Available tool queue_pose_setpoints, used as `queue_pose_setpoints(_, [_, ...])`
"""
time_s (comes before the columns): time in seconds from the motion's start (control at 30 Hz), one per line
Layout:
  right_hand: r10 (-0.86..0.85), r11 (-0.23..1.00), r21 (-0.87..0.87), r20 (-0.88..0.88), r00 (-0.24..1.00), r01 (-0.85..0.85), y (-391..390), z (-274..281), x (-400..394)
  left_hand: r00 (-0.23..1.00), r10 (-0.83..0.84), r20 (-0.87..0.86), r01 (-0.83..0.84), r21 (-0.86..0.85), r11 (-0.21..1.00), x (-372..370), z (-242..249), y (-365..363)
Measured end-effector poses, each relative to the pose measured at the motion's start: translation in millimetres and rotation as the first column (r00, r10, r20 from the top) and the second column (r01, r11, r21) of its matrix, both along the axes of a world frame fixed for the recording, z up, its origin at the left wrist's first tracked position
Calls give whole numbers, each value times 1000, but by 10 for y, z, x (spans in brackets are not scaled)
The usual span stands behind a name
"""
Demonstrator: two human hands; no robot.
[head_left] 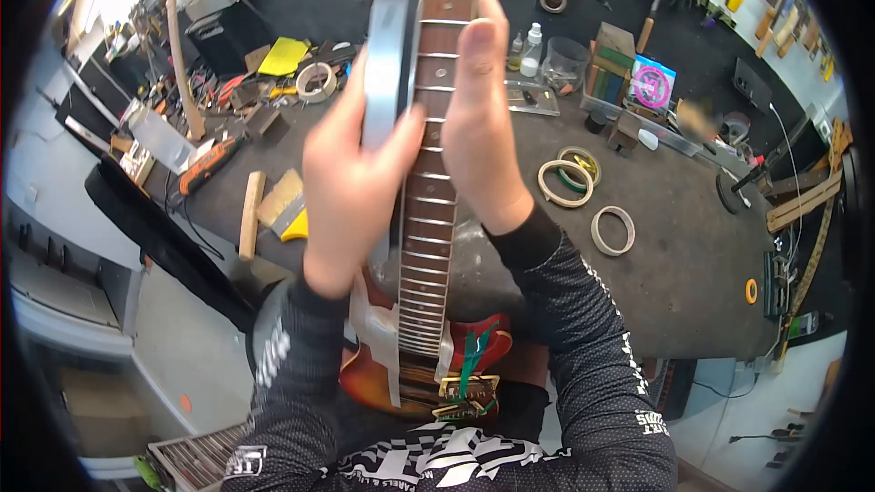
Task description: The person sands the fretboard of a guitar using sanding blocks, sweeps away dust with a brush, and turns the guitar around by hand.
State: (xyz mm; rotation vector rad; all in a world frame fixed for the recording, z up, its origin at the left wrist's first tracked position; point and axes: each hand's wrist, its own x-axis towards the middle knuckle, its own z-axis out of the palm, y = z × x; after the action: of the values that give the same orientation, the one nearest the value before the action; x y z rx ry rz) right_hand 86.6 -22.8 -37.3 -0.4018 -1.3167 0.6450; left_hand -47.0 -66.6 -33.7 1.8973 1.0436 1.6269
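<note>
An electric guitar rests across my lap, its neck (428,187) rising away from me with a dark fretboard and metal frets. Strips of masking tape and green tape cover parts of its red sunburst body (365,366). My left hand (351,164), slightly blurred, is closed around a long grey-blue block (387,59) standing along the neck's left edge. On the other side, my right hand (483,128) braces the neck, its thumb and a finger stretched along the edge; the other fingers are hidden.
Tape rings (612,230) lie on the dark workbench (674,282) at right. A yellow-edged scraper (293,226), a wooden stick (252,216) and an orange tool (211,164) are at left. Bottles (531,50) and boxes (609,64) stand farther back.
</note>
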Motion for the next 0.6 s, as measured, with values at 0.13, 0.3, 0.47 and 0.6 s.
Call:
queue_pose_setpoints(0.13, [25,999,-22,-43,999,-26,151,-81,12,988,-144,49,141,58,988,83,283,364])
queue_pose_setpoints(0.3, [-86,996,-16,-17,996,86,39,7,-9,998,-60,-21,58,-110,992,-257,-663,-627])
queue_pose_setpoints(0.47, [-50,998,-31,18,999,51,44,-5,-83,998,-55,8,55,-9,998,-20,57,60])
queue_pose_setpoints(0.6, [28,995,-92,-35,999,-31,-192,150,-173,996,-89,32,88,44,995,23,123,238])
